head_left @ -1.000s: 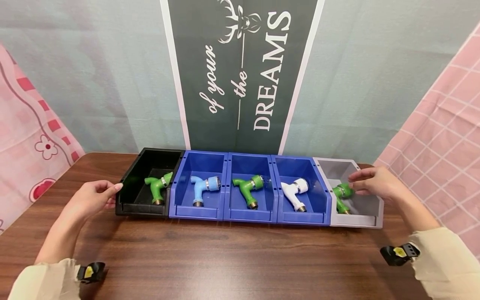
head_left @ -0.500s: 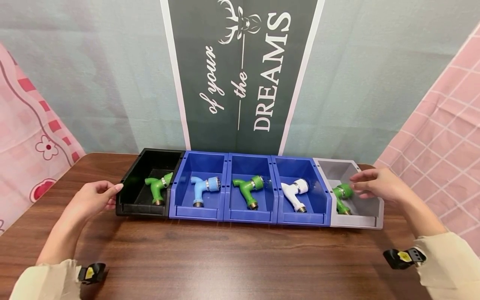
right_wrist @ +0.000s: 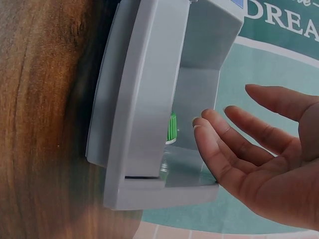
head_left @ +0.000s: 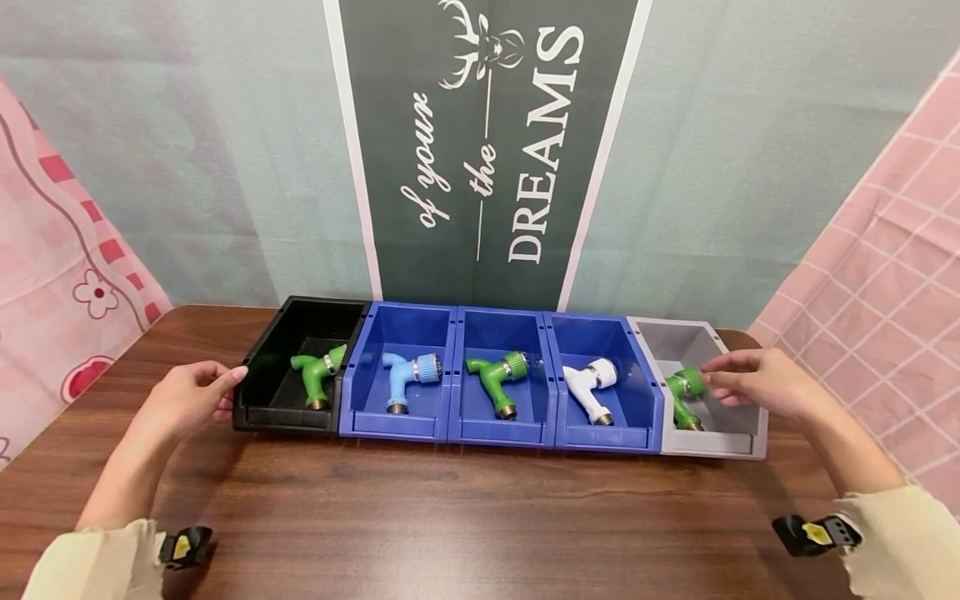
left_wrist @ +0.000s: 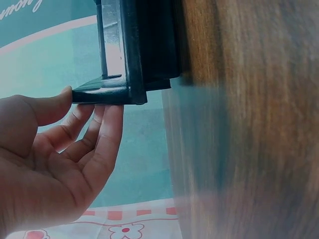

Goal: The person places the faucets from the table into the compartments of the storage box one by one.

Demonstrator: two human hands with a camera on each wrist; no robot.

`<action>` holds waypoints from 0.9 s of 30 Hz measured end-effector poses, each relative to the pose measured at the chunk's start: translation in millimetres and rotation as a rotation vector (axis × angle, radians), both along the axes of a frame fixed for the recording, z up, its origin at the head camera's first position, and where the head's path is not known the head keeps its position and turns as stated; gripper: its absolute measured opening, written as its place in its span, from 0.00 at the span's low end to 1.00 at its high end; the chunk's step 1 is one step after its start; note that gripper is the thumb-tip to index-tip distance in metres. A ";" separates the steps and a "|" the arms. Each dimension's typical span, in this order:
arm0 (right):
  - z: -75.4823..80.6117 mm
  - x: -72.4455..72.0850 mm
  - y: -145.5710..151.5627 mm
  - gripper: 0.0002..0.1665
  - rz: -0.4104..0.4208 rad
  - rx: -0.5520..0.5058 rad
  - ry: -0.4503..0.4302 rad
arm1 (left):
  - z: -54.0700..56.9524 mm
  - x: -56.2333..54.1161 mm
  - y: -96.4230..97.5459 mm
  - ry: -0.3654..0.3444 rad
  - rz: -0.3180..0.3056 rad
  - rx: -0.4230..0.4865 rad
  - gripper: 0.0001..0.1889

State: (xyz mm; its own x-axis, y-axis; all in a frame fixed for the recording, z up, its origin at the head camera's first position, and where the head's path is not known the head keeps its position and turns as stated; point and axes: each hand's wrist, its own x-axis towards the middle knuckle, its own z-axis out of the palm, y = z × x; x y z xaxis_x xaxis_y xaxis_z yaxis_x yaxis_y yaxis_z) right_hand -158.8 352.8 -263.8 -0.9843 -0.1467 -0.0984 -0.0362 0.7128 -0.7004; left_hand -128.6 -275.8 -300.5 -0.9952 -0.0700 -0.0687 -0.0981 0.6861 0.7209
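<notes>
My left hand [head_left: 187, 396] holds the left wall of a black storage bin [head_left: 285, 421]. In the left wrist view, the thumb sits at the rim and curled fingertips [left_wrist: 112, 115] touch the wall's outer side. A green tap [head_left: 315, 375] lies in that bin. My right hand [head_left: 768, 383] hovers over the right side of the grey bin [head_left: 716, 443], its fingers loosely bent and holding nothing. Just left of those fingertips lies another green tap [head_left: 684, 392]. Only its ribbed green knob [right_wrist: 172, 128] shows in the right wrist view.
Between the end bins stand three blue bins [head_left: 498, 432], side by side. They hold a light blue tap [head_left: 405, 379], a green tap [head_left: 495, 379] and a white tap [head_left: 590, 385]. The wooden table [head_left: 480, 517] runs in front; a printed curtain [head_left: 712, 167] hangs behind.
My right hand has shifted slightly to the right and down, and its fingers and thumb have drawn closer together. My left hand and the taps stay where they were.
</notes>
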 end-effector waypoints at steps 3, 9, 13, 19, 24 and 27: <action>-1.1 2.1 -0.5 0.21 0.001 -0.032 0.000 | 0.2 0.9 1.3 0.002 0.009 -0.008 0.26; -2.4 7.0 -3.5 0.20 -0.005 -0.059 0.027 | 1.9 2.1 3.3 0.007 0.016 -0.062 0.26; -2.7 10.4 -6.7 0.20 -0.001 -0.068 0.073 | 3.2 2.4 3.1 -0.013 0.014 -0.074 0.27; -2.5 17.1 -16.9 0.22 0.000 -0.101 0.170 | 4.8 3.0 1.4 -0.031 0.012 -0.084 0.29; -1.8 18.7 -23.9 0.18 0.012 -0.157 0.234 | 4.5 3.0 2.2 0.001 0.020 -0.084 0.30; -1.1 20.5 -27.7 0.16 0.020 -0.171 0.273 | 5.3 4.1 3.2 0.053 0.033 -0.116 0.28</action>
